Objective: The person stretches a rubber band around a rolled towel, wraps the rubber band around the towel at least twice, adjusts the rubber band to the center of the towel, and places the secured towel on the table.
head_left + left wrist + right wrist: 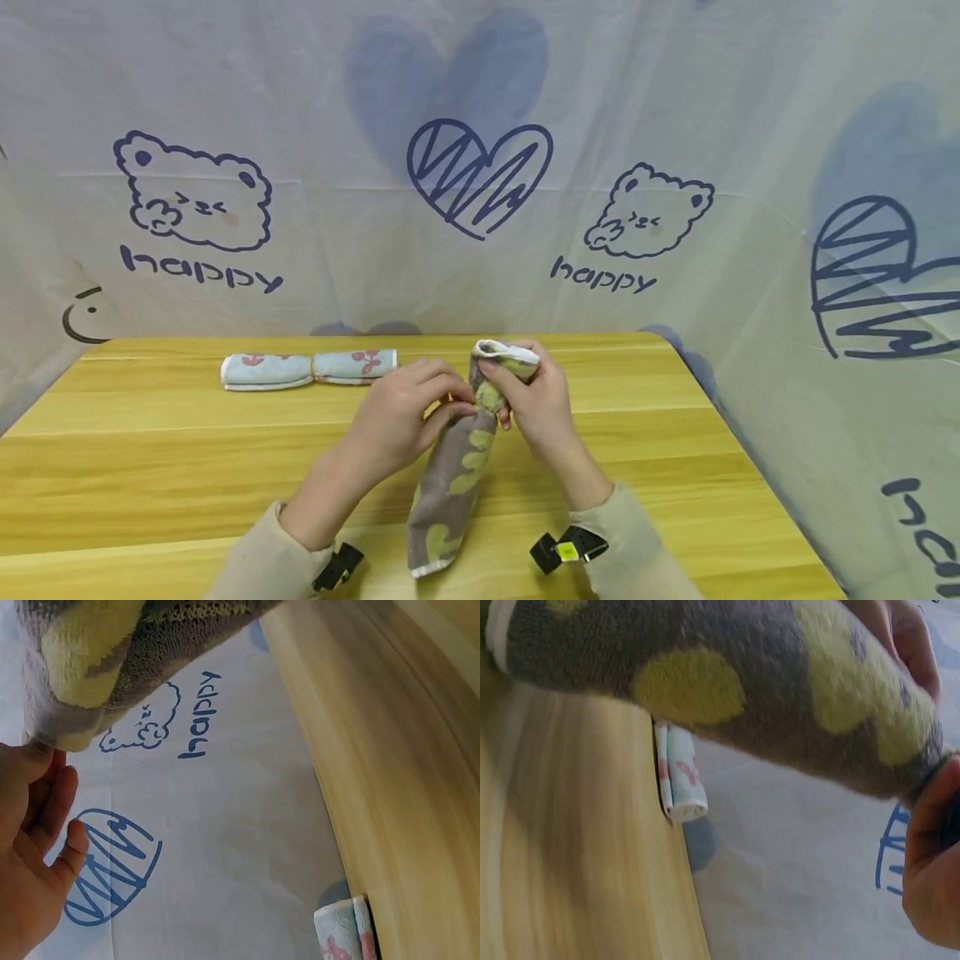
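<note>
Both hands hold a grey-brown towel (442, 492) with yellow-green shapes, rolled into a long tube and tilted above the table. My right hand (546, 404) grips its upper end, thumb across the roll just below the white-edged opening. At the narrowed part under that grip, my left hand (401, 412) pinches with thumb and fingertips. The lower end, edged in white, hangs toward me. In the left wrist view the left fingers (56, 795) meet the cloth's edge. From the right wrist, the towel (690, 686) spans the top, its narrowed end at the right hand (934, 892).
A second rolled towel (273, 372), light blue with pink figures and cinched by a thin band at its middle, lies near the back edge of the wooden table (150, 467). Behind stands a white cloth (337, 225) printed with bears and hearts.
</note>
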`<state>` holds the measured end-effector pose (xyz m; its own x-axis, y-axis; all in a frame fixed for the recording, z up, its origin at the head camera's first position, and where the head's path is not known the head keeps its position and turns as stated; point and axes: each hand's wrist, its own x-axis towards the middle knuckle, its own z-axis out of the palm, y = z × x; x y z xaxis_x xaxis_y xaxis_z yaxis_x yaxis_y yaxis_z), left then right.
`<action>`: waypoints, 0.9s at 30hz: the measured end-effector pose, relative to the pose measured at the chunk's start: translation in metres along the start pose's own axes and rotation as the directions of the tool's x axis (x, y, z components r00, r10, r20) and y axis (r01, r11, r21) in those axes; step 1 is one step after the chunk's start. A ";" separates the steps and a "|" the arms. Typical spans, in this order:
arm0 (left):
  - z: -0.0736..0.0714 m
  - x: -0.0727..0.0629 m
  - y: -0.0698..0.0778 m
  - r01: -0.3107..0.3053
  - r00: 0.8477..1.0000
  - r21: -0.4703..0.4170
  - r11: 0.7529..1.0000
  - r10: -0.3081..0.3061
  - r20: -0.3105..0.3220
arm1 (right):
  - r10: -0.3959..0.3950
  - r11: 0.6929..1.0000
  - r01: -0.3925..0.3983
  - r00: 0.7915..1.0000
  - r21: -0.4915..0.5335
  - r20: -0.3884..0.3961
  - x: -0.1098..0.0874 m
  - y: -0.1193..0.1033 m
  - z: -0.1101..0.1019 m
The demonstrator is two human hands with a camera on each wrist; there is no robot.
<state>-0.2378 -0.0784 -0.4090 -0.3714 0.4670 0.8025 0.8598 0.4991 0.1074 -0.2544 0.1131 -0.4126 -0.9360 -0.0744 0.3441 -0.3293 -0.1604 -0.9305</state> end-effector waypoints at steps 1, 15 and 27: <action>0.000 -0.001 0.000 0.005 1.000 0.014 1.000 -0.005 0.014 | 0.001 1.000 -0.001 1.000 -0.004 -0.015 -0.001 0.000 0.002; 0.009 -0.005 0.000 0.073 0.994 -0.097 0.993 -0.065 0.084 | 0.060 0.993 -0.046 0.991 0.112 -0.122 -0.007 0.002 0.015; 0.025 -0.007 0.015 0.196 0.948 -0.095 0.976 -0.164 0.273 | 0.092 0.994 -0.075 0.966 0.081 -0.241 0.003 0.011 0.005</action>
<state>-0.2307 -0.0558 -0.4276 -0.5883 0.5601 0.5832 0.7998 0.5095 0.3175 -0.2600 0.1064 -0.4217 -0.9646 0.1508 0.2163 -0.2474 -0.2340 -0.9402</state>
